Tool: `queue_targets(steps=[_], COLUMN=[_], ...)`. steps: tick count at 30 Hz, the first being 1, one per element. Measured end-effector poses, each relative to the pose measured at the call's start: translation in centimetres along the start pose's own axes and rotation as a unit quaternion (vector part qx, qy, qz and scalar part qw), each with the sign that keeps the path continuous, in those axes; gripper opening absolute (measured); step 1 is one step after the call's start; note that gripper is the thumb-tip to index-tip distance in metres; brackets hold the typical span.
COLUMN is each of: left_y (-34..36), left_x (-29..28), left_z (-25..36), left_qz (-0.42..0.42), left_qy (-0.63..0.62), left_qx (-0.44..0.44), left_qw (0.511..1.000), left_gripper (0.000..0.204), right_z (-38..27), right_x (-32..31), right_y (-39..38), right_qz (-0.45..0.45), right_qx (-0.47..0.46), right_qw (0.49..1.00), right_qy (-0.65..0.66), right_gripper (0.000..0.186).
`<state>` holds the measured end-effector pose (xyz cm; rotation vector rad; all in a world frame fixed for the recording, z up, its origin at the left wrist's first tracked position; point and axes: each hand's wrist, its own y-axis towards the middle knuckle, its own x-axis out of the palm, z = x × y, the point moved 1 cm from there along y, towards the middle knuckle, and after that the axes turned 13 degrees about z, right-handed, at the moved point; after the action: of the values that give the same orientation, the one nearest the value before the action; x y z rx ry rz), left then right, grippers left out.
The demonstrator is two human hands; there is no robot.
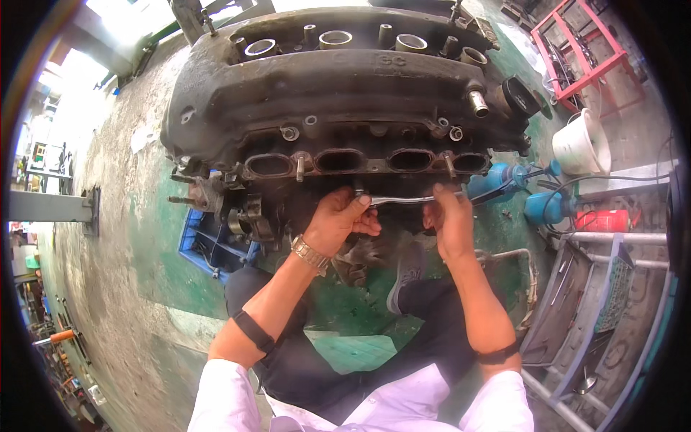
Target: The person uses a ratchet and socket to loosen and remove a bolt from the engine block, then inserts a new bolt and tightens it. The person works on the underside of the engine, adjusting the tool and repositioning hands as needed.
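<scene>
Workshop floor in worn green paint, daylight from the upper left.

The concrete floor (129, 288) is stained, its green coat rubbed grey in patches. A red metal frame (583, 50) stands at the upper right, near 1 white bucket (579, 144). A blue crate (209, 245) sits low left of centre, and a grey metal rack (583, 309) lies at the right.

Engine block (338, 93) walls off space above the fingers (358, 209); blue crate (209, 245) crowds their left, blue cans (536, 205) their right; green floor (345, 302) below lies open.
</scene>
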<state>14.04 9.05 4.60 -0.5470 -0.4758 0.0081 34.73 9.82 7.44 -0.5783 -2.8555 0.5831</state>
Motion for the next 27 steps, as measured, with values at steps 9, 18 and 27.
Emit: queue_targets(steps=[9,18,27], left_y=[-0.3,-0.5,-0.3], left_x=[0.4,0.6,0.0], left_z=[0.3,0.4,0.4], left_qz=[0.017,0.035,0.018], left_qy=[0.025,-0.001,-0.055], left_qx=[-0.003,-0.02,-0.059], left_qw=[1.0,0.999,0.997], left_gripper=[0.027,0.026,0.026], right_z=[0.4,-0.9,-2.2], right_x=[0.3,0.6,0.9], right_y=[0.5,0.0,-1.2], right_qz=[0.0,-0.057,-0.101], right_qx=[0.015,0.009,-0.08], right_qw=[1.0,0.998,0.987], right_qy=[0.014,-0.023,-0.098], right_gripper=[0.023,0.031,0.035])
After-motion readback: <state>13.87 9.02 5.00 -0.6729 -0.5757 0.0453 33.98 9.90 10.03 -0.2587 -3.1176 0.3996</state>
